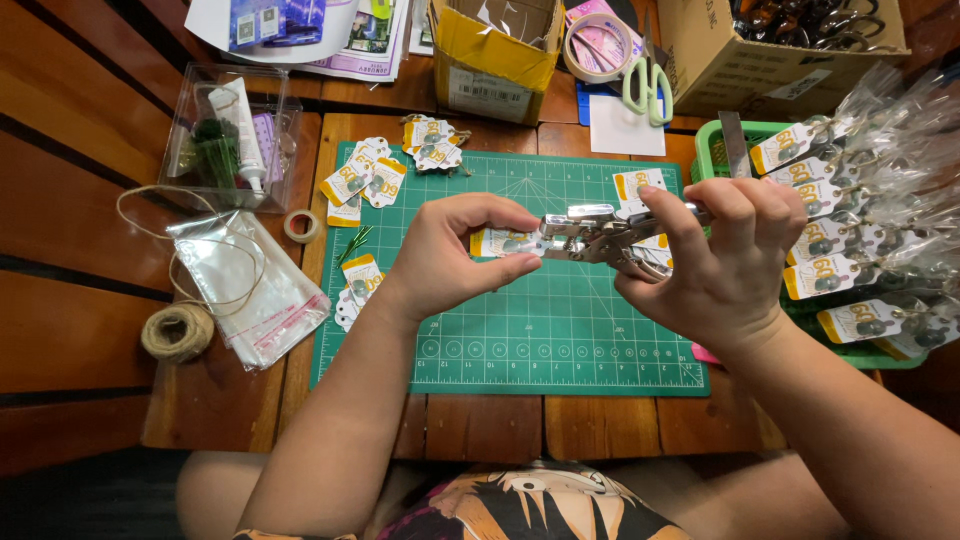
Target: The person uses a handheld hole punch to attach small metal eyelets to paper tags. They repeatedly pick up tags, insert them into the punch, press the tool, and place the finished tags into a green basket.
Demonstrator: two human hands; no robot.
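Observation:
My left hand [455, 255] pinches a small yellow and white paper tag [497, 242] between thumb and fingers, above the green cutting mat [520, 330]. My right hand [725, 260] grips a metal hole punch plier [595, 235], whose jaws sit around the tag's right end. More of the same tags [362, 180] lie in loose piles at the mat's upper left corner, and one tag [362, 275] lies by its left edge.
A twine ball [178, 332], clear plastic bags [250, 280] and a tape roll [300, 225] lie at the left. A clear box [235, 135] stands behind them. A green basket [720, 150] with tagged cellophane packets [870, 200] is at the right. Cardboard boxes [495, 55] and scissors [648, 85] stand at the back.

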